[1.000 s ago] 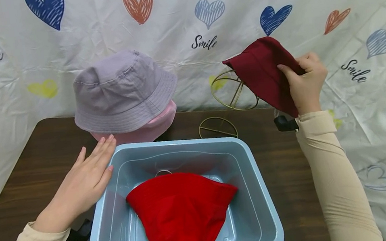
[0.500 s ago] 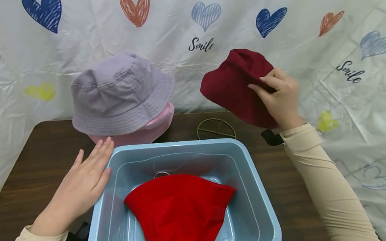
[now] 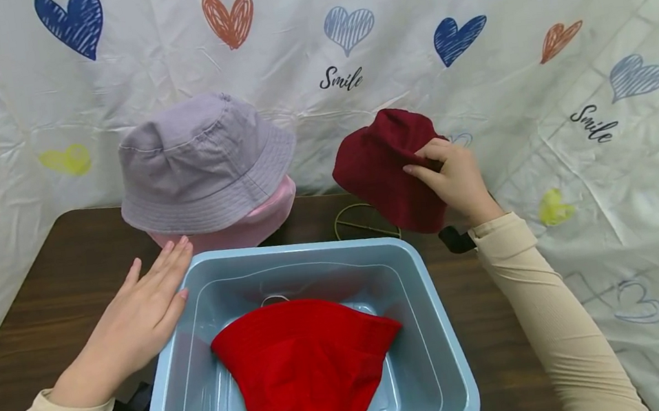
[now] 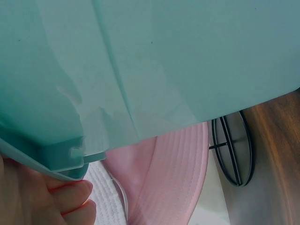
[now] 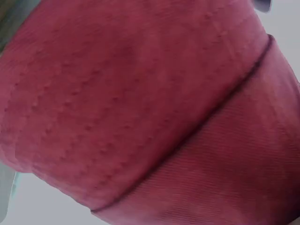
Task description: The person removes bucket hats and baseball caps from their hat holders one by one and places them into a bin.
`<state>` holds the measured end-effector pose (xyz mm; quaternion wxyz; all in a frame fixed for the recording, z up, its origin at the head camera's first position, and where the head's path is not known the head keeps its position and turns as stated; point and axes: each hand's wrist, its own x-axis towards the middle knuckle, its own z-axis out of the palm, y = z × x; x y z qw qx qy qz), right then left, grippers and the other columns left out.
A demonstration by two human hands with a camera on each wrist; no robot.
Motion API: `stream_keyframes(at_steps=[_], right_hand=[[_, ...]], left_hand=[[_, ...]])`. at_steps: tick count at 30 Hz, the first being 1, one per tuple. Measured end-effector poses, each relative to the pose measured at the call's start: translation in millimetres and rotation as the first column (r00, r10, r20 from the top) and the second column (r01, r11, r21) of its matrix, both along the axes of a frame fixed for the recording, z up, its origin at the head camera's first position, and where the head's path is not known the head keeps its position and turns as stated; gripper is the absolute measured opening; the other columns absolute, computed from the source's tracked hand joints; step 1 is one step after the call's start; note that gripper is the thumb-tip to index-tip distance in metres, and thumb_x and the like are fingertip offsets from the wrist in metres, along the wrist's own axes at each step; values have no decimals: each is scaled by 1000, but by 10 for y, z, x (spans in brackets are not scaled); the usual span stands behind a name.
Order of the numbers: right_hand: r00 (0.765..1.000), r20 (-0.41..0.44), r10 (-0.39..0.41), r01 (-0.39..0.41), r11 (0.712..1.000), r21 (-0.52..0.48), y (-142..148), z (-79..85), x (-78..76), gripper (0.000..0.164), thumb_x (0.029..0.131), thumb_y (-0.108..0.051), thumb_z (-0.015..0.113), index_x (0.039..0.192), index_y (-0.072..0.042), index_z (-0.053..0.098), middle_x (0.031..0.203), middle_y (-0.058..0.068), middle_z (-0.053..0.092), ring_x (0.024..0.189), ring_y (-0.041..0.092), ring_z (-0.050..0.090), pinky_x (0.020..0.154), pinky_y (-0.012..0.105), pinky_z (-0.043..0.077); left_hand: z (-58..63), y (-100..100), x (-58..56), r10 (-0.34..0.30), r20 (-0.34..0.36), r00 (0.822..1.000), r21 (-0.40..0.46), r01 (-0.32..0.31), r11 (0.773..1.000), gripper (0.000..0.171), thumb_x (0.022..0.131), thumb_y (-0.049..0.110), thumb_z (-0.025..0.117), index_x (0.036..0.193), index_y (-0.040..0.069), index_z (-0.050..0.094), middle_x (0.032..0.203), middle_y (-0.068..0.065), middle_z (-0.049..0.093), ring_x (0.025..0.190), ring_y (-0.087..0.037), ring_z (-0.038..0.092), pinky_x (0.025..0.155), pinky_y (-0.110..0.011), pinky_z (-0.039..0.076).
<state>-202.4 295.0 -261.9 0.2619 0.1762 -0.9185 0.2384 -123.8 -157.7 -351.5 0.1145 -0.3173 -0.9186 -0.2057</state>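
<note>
Moved: over the last second the maroon hat (image 3: 383, 164) has come left and down with the right hand (image 3: 454, 179), now hiding the upper rings of the wire stand (image 3: 363, 227).
Left hand (image 3: 137, 310): fingers straight, slightly spread, at the basin's far left corner, well left of the pinch.
Lavender hat (image 3: 198, 160): left of the pinch, on top of the pink hat (image 3: 245, 227).
Blue basin (image 3: 310, 245): nearer the person than the pinch, leftward; the red hat (image 3: 310, 371) lies inside.
Stand's base: left of and below the pinch.
Maroon hat: tilted, mostly left of the gripping fingers.
Right hand: thumb and fingers pinching the maroon hat's right side.
</note>
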Motion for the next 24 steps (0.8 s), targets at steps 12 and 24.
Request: stream_keyframes(at_steps=[12, 24], right_hand=[[957, 257, -135, 146, 989, -24, -49, 49, -99, 25, 88, -16, 68, 102, 1, 57, 77, 15, 58, 71, 21, 42, 63, 31, 33], [990, 91, -107, 116, 989, -91, 11, 40, -138, 16, 80, 0, 72, 88, 5, 59, 88, 21, 62, 79, 23, 49, 68, 25, 36]], left_hand=[[-9, -2, 6, -2, 8, 1000, 9, 2, 1000, 57, 97, 18, 47, 147, 0, 28, 152, -16, 27, 141, -27, 20, 111, -56, 10], [-8, -14, 0, 0, 11, 1000, 16, 0, 1000, 57, 96, 18, 48, 147, 0, 28, 152, -16, 27, 141, -28, 20, 111, -55, 10]])
